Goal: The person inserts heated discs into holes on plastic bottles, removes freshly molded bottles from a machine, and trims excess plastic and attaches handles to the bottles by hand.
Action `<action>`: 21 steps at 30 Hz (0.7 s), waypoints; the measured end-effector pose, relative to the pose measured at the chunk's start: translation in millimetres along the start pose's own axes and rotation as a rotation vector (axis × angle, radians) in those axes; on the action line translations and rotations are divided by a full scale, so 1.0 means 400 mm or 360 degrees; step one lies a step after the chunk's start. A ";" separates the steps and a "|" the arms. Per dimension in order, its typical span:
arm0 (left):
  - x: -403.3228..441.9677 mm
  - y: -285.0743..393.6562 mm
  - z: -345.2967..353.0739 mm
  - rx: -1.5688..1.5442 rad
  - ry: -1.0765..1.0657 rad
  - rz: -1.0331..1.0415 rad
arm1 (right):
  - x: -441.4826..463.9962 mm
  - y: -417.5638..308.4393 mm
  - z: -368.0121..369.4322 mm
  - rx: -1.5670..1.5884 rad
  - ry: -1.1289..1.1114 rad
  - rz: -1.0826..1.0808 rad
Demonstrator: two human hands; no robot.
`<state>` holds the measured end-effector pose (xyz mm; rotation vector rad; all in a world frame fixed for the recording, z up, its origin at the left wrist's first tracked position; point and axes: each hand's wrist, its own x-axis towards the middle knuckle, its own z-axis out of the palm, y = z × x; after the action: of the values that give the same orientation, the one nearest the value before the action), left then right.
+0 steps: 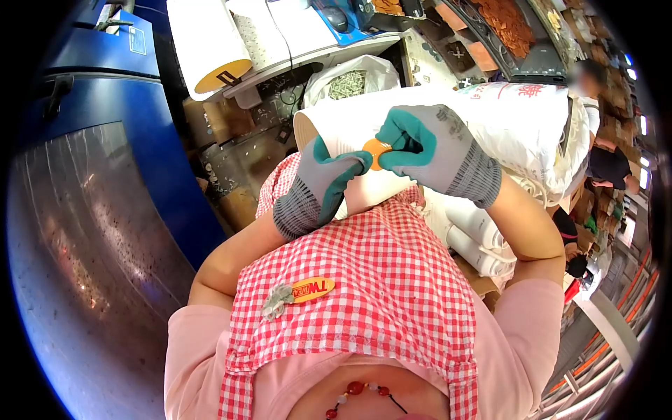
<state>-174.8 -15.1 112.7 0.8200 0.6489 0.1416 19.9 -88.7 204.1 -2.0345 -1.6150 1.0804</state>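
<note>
A small flat orange disc (379, 157) is pinched between my two gloved hands, above a big white roll of material (339, 126). My left hand (323, 183), in a grey knit glove with green palm coating, closes thumb and fingers on the disc's left edge. My right hand (435, 148), gloved alike, grips its right edge with the fingertips curled in. Part of the disc hides behind the fingertips, and any marking on it is too small to read.
A blue machine cabinet (105, 98) stands at the left. Behind the roll is a plastic bag of pale scraps (348, 84). A black bin of orange-brown pieces (505, 28) is at the upper right, near a large white sack (521, 133). Other people (609, 164) appear at the far right.
</note>
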 end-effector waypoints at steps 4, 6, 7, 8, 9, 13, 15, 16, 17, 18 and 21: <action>-0.001 -0.043 -0.032 0.0993 -0.0104 0.0643 | -0.019 0.040 0.015 -0.0001 0.0130 -0.0244; 0.022 -0.054 -0.036 0.0877 -0.0198 0.0718 | -0.047 0.044 0.062 -0.0321 0.0380 -0.0273; 0.026 -0.056 -0.028 0.0593 -0.0156 0.0540 | -0.043 0.040 0.073 -0.0378 0.0284 -0.0120; 0.037 -0.053 -0.033 0.0219 -0.0025 0.0053 | -0.037 0.046 0.077 -0.0400 0.0178 0.0001; 0.042 -0.052 -0.039 0.0867 -0.0221 0.0523 | -0.046 0.047 0.088 -0.0418 0.0147 0.0059; 0.045 -0.090 -0.035 0.0650 -0.0146 0.0277 | -0.103 0.070 0.140 -0.0182 0.0227 0.0218; 0.058 -0.067 0.003 0.0310 -0.0158 -0.0004 | -0.137 0.133 0.120 -0.0022 0.0315 0.0196; 0.064 -0.066 0.021 0.0327 -0.0165 0.0018 | -0.171 0.174 0.089 0.0223 0.0467 -0.0006; 0.069 -0.065 0.038 0.0372 -0.0124 0.0091 | -0.207 0.222 0.055 0.0470 0.0613 -0.0215; 0.070 -0.068 0.053 0.0408 -0.0073 0.0163 | -0.247 0.295 0.009 0.0908 0.0855 -0.0063; 0.070 -0.082 0.137 0.0559 0.0090 0.0286 | -0.422 0.645 -0.218 0.0305 0.1784 0.0306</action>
<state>-124.4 -62.1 103.2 1.2172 0.6621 0.2181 247.6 -307.9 150.6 -2.0501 -0.7087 0.0142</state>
